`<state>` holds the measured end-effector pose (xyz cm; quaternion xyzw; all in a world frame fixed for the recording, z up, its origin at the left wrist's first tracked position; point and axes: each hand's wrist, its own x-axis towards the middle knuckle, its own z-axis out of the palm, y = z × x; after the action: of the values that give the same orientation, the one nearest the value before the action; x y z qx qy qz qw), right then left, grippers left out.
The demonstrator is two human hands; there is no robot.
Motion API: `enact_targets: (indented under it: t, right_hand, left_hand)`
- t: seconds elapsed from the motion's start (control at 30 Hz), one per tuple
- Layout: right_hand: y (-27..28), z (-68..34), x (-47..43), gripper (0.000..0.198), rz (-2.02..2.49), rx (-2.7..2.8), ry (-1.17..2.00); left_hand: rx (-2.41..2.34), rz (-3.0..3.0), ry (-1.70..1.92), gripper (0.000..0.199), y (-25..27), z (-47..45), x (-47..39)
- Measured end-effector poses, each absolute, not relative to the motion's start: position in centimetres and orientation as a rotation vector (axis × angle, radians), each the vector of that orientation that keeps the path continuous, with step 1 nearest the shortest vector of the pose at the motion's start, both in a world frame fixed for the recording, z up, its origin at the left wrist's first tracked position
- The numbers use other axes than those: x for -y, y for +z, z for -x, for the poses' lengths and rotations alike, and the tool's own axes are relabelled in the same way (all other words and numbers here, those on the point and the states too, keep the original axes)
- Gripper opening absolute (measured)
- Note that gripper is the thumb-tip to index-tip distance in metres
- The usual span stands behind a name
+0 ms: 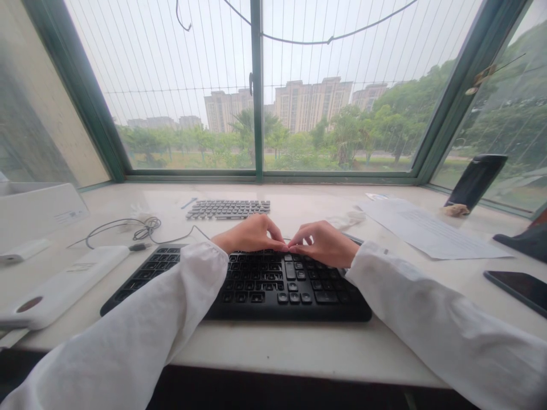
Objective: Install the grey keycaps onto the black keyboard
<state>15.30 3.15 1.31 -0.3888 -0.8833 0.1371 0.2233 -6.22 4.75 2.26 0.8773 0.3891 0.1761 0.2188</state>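
black keyboard [256, 285] lengthwise left-right; left hand [252, 234], right hand [325, 244] fingertips pinched together over its keys

Keyboard [256, 285] mid-sill, second keyboard [228, 209] behind it, paper [431, 230] right, phone [519, 287] far right

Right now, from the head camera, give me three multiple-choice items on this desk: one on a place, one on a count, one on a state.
1. Where do both hands rest?
A. on the black keyboard
B. on the paper sheet
C. on the phone

2. How many keyboards show?
A. one
B. two
C. three

3. How do the fingertips of the two hands stand?
A. far apart
B. touching each other
C. hidden under the sleeves

Answers:
1 A: left hand and right hand sit over the black keyboard's far rows.
2 B: a grey keyboard lies behind the black one.
3 B: the fingertips meet at the middle.
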Motion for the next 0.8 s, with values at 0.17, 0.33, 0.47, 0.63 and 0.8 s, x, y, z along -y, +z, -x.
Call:
enact_targets:
  t: [0.17,0.33,0.47,0.63,0.8]
  right_hand:
    - [1.24,-15.1,-3.03,0.014,1.077,2.423,0.354]
    - [1.15,-14.98,-3.01,0.014,1.101,2.413,0.361]
    - [1.2,-14.97,-3.01,0.015,1.115,2.426,0.368]
    - [1.14,-14.9,-2.97,0.014,1.125,2.422,0.339]
    - [1.05,-14.94,-3.01,0.013,1.091,2.416,0.266]
  left_hand:
    - [-1.064,-2.462,0.499,0.028,2.45,6.07,-4.53]
    - [-1.047,-2.476,0.513,0.026,2.51,6.05,-4.46]
    - [-1.062,-2.455,0.531,0.027,2.49,6.04,-4.42]
    - [-1.083,-2.424,0.544,0.025,2.53,6.05,-4.37]
    - [-1.077,-2.411,0.523,0.028,2.49,6.08,-4.53]
